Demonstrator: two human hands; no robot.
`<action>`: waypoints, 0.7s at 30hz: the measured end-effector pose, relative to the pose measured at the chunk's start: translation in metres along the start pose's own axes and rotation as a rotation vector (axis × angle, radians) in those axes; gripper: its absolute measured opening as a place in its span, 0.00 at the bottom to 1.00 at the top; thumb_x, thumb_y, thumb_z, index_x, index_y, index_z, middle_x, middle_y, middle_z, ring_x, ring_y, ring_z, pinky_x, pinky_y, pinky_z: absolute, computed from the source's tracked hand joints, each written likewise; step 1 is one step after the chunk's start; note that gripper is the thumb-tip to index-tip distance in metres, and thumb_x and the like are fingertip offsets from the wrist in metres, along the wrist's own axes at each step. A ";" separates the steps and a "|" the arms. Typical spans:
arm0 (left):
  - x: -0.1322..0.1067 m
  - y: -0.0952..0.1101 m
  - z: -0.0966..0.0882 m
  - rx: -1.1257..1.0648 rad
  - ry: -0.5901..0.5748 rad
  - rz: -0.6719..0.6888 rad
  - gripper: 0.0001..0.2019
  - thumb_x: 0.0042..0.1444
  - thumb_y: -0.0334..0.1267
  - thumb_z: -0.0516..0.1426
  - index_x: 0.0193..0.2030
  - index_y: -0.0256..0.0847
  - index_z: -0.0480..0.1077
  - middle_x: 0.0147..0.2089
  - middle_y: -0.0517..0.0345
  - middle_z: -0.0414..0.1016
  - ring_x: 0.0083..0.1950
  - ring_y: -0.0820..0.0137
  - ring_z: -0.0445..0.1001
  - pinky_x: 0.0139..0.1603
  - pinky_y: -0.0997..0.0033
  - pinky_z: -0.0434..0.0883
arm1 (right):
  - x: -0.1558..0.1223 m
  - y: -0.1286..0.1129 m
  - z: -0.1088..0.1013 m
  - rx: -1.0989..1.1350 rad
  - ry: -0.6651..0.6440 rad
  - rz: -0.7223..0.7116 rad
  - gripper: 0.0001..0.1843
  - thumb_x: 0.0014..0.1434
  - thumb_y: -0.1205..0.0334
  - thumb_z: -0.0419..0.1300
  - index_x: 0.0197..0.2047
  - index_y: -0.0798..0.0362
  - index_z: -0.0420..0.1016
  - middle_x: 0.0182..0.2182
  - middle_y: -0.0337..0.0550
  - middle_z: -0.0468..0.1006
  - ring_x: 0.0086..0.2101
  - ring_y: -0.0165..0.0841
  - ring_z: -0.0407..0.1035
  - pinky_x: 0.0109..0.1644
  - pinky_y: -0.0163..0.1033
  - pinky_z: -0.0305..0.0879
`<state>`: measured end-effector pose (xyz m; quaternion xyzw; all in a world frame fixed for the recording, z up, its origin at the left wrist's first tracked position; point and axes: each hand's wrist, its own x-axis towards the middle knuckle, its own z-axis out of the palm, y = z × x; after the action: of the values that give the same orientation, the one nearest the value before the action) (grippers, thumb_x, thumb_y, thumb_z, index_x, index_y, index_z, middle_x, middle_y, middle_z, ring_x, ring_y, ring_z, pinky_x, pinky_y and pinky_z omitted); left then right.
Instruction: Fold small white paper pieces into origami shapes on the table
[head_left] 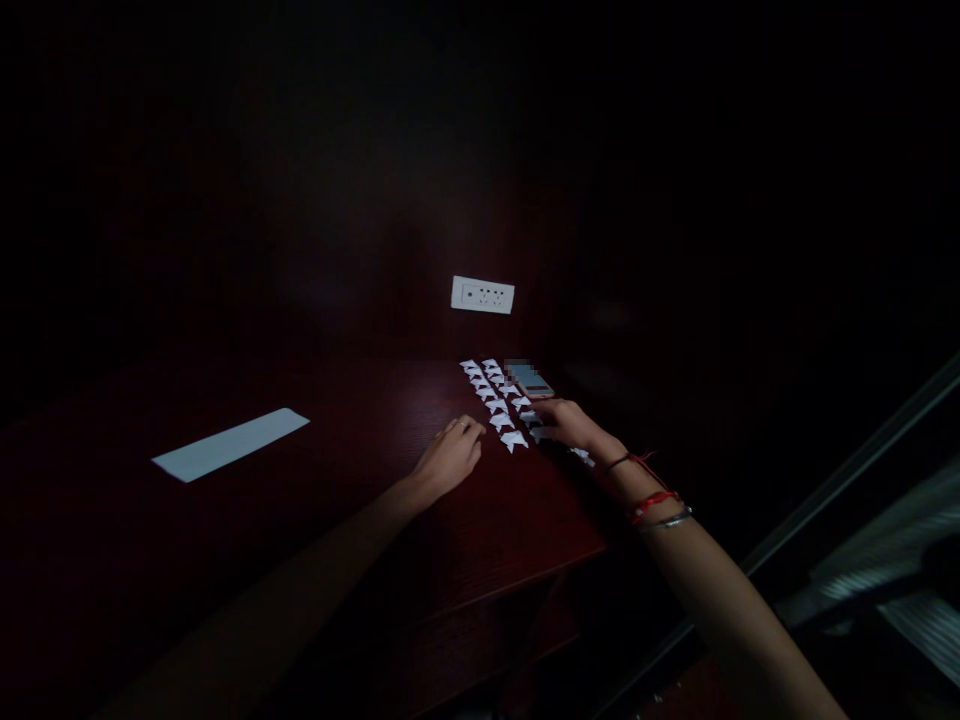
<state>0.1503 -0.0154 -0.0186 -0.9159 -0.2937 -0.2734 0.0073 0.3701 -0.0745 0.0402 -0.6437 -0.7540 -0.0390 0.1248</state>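
Note:
Small white folded paper pieces (500, 422) lie in rows on the dark red table (420, 400), each with pointed corners. My left hand (450, 455) rests on the tabletop just left of the nearest pieces, fingers loosely bent and holding nothing. At the right-hand row, the fingers of my right hand (566, 422) are closed around the edge of a folded paper piece (538, 433). The hand partly hides that piece. Another white folded scrap (581, 456) sits below my right wrist, which wears red and dark bands.
A long white paper strip (232, 443) lies flat at the left. Behind my right hand is a phone (531, 378), close to the rows. A white socket plate (483, 295) is on the wall. The table's front edge (525, 580) runs below my arms; the surroundings are very dark.

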 end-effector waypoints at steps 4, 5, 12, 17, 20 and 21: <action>-0.014 -0.033 -0.026 0.038 0.009 -0.008 0.10 0.54 0.33 0.45 0.42 0.39 0.62 0.43 0.54 0.61 0.45 0.67 0.62 0.48 0.68 0.59 | 0.008 -0.030 0.009 0.059 0.040 -0.132 0.20 0.46 0.69 0.55 0.45 0.51 0.67 0.41 0.41 0.70 0.43 0.33 0.62 0.46 0.36 0.56; -0.020 -0.046 -0.035 0.056 0.015 -0.020 0.10 0.54 0.33 0.45 0.42 0.39 0.62 0.43 0.54 0.61 0.45 0.67 0.62 0.48 0.67 0.58 | 0.011 -0.041 0.013 0.070 0.050 -0.163 0.19 0.47 0.69 0.55 0.45 0.52 0.66 0.42 0.42 0.70 0.43 0.32 0.62 0.46 0.36 0.55; -0.080 -0.152 -0.099 0.293 0.084 -0.448 0.15 0.52 0.41 0.46 0.44 0.40 0.63 0.46 0.52 0.61 0.47 0.64 0.61 0.48 0.67 0.59 | 0.053 -0.143 0.055 0.077 -0.018 -0.377 0.15 0.51 0.65 0.51 0.44 0.54 0.68 0.41 0.45 0.70 0.44 0.33 0.61 0.47 0.39 0.55; -0.116 -0.195 -0.119 0.274 -0.145 -0.653 0.29 0.45 0.58 0.47 0.51 0.44 0.60 0.53 0.48 0.56 0.51 0.53 0.57 0.44 0.56 0.60 | 0.086 -0.210 0.076 0.044 -0.026 -0.407 0.15 0.53 0.64 0.48 0.44 0.53 0.67 0.42 0.44 0.69 0.43 0.34 0.61 0.45 0.39 0.56; -0.125 -0.207 -0.122 0.234 -0.221 -0.614 0.31 0.44 0.58 0.47 0.51 0.41 0.59 0.52 0.47 0.59 0.51 0.54 0.58 0.43 0.57 0.60 | 0.103 -0.234 0.084 0.038 -0.043 -0.375 0.15 0.52 0.65 0.48 0.43 0.51 0.67 0.42 0.44 0.68 0.43 0.34 0.61 0.46 0.40 0.56; -0.127 -0.210 -0.122 0.221 -0.228 -0.602 0.29 0.45 0.57 0.48 0.50 0.41 0.60 0.51 0.47 0.61 0.50 0.55 0.60 0.43 0.60 0.61 | 0.109 -0.239 0.086 0.039 -0.046 -0.365 0.15 0.52 0.65 0.48 0.44 0.51 0.67 0.42 0.44 0.68 0.43 0.34 0.60 0.46 0.40 0.56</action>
<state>-0.1105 0.0696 -0.0100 -0.8065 -0.5776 -0.1257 -0.0075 0.1084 0.0086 0.0074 -0.4945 -0.8615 -0.0316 0.1109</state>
